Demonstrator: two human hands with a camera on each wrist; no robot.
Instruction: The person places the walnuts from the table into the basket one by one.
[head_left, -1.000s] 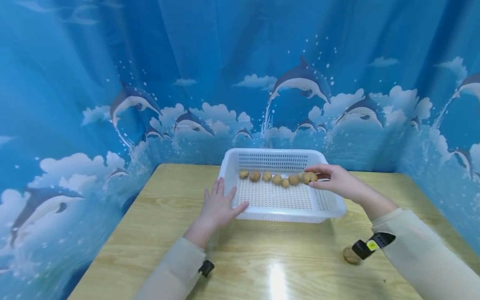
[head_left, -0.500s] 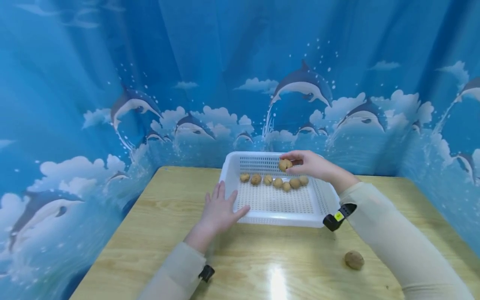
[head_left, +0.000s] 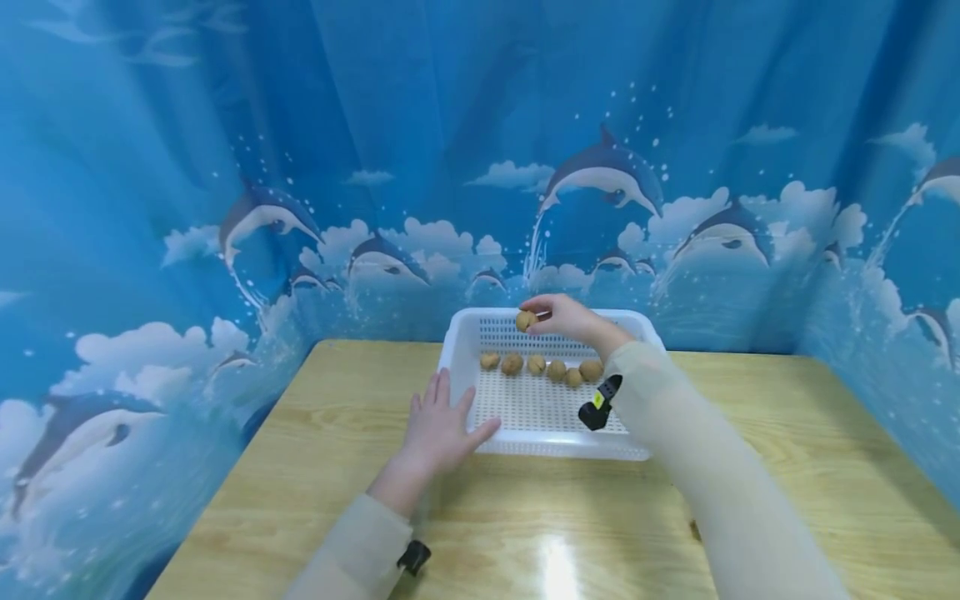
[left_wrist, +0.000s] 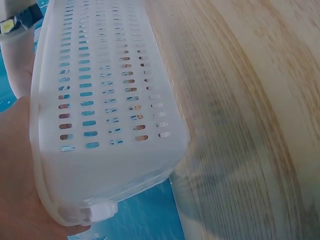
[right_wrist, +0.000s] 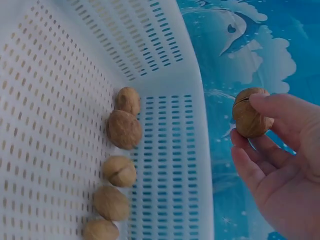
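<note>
Between thumb and fingers, my right hand [head_left: 564, 318] pinches a walnut [right_wrist: 250, 113] above the far side of a white perforated plastic basket [head_left: 555, 437]. Several walnuts [head_left: 557, 371] lie in a row on the basket floor; in the right wrist view they sit along one long wall. My left hand [head_left: 441, 423] rests with spread fingers on the basket's near left corner. In the left wrist view that hand is partly seen at the rim, with the basket's perforated outer wall [left_wrist: 115, 165] beside it.
The basket stands on a wooden table [head_left: 360, 400]. Another walnut [head_left: 695, 530] on the table is mostly hidden by my right sleeve. A blue dolphin-print curtain [head_left: 420, 150] hangs behind and at both sides.
My right hand has carried the walnut leftward and up, from the right end of the row to above the basket's far side. The left hand has stayed at the corner.
</note>
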